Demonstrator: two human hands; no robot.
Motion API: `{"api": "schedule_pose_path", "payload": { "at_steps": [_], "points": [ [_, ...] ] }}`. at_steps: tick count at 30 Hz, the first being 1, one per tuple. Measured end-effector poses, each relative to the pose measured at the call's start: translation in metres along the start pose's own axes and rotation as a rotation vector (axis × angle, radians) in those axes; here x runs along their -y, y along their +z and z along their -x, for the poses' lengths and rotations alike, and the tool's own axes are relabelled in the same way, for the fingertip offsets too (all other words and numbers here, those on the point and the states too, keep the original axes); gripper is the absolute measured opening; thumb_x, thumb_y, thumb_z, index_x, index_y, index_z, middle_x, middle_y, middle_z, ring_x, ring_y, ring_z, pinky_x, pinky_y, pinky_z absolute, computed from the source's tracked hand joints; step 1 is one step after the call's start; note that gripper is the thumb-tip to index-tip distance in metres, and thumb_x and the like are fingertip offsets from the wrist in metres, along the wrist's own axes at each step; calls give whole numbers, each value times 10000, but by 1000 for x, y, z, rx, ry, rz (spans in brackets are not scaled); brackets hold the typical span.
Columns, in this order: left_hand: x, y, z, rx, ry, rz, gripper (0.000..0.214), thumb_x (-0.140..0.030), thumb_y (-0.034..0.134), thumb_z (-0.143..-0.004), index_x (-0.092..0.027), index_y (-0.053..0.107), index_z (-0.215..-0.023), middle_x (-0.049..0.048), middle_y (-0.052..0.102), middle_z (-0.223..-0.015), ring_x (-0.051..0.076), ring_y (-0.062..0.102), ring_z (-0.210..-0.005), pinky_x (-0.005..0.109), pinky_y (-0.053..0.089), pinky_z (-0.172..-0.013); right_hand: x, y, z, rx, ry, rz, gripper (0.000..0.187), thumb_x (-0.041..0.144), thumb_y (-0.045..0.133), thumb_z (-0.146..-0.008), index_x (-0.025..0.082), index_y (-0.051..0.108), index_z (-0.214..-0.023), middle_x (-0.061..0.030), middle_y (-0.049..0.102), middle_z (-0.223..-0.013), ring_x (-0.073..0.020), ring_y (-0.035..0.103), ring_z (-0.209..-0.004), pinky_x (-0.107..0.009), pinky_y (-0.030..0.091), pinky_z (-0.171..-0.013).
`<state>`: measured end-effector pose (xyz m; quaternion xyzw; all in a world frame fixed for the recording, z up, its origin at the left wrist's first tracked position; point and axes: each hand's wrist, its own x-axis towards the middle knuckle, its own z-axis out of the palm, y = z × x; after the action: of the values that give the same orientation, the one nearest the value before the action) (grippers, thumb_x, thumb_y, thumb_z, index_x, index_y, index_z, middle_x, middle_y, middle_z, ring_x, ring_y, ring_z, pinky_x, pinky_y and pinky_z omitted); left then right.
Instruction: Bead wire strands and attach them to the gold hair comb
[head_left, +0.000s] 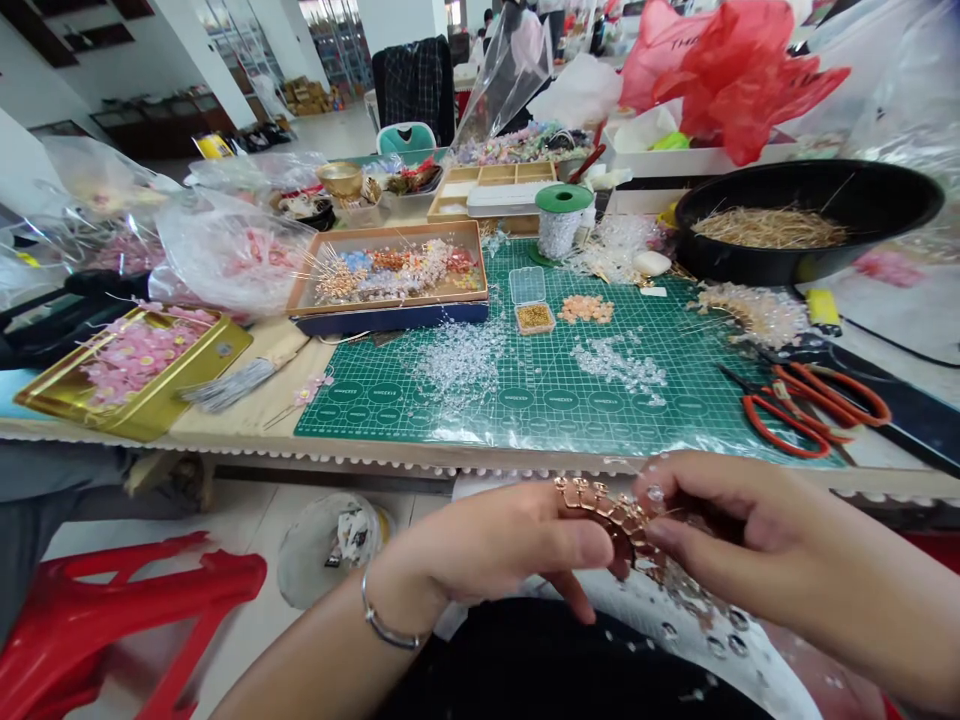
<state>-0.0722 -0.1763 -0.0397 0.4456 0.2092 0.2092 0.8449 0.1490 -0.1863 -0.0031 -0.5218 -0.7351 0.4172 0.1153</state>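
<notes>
A curved rose-gold headband [622, 514], set with small clear beads, is held over my lap just in front of the table edge. My left hand [502, 540] grips its left part between thumb and fingers. At the band's right end, the thumb and forefinger of my right hand [765, 525] pinch it near a clear bead [655, 493]. Strands of clear crystals [716, 645] hang below the right hand. Loose clear beads [461, 360] and a second clear bead pile [619, 365] lie on the green cutting mat [525, 405] beyond my hands.
Orange-handled scissors [787, 425] and pliers [832, 390] rest at the mat's right. Behind stand a black bowl [795, 265], a wire spool [562, 220], a small box of gold beads [534, 318] and a bead tray [390, 310]. A gold tin [217, 365] holds pink flowers; a red stool [135, 610] stands lower left.
</notes>
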Motion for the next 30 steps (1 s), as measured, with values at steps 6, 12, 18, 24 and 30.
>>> {"api": "schedule_pose_path", "payload": {
  "at_steps": [6, 12, 18, 24, 30],
  "points": [
    [8, -11, -5, 256, -183, 259, 627, -667, 618, -778, -158, 643, -1143, 93, 648, -1072, 212, 646, -948, 311, 529, -760, -8, -6, 0, 51, -43, -82, 241, 416, 514, -929, 249, 649, -818, -33, 659, -776, -215, 587, -733, -295, 423, -573],
    [10, -15, -9, 181, -205, 187, 339, -402, 724, -756, -143, 696, -973, 58, 695, -916, 144, 656, -761, 232, 468, -625, -2, -6, 1, 94, -41, -109, 197, 362, 530, -890, 256, 667, -796, -15, 639, -741, -183, 547, -649, -284, 414, -551],
    [5, -14, -15, -49, -261, 8, 187, -317, 787, -763, -164, 682, -784, -37, 617, -660, 60, 499, -567, 190, 283, -476, -5, 2, 8, 94, -30, -4, 136, 310, 523, -856, 247, 611, -772, 2, 572, -725, -167, 508, -620, -292, 380, -544],
    [-16, -13, -20, -145, -235, -85, 222, -346, 803, -702, -159, 692, -748, -36, 599, -679, 65, 455, -583, 223, 299, -546, -4, 7, 5, 91, -8, 97, 141, 283, 501, -850, 234, 565, -734, 22, 540, -660, -146, 453, -581, -282, 333, -511],
    [-46, -10, -24, -109, -248, -354, 147, -281, 770, -740, -161, 685, -734, -26, 617, -708, 97, 506, -677, 252, 375, -651, -3, 9, 2, 81, 23, 97, 155, 285, 497, -849, 225, 584, -735, 23, 560, -646, -143, 450, -567, -287, 332, -511]
  ]
}}
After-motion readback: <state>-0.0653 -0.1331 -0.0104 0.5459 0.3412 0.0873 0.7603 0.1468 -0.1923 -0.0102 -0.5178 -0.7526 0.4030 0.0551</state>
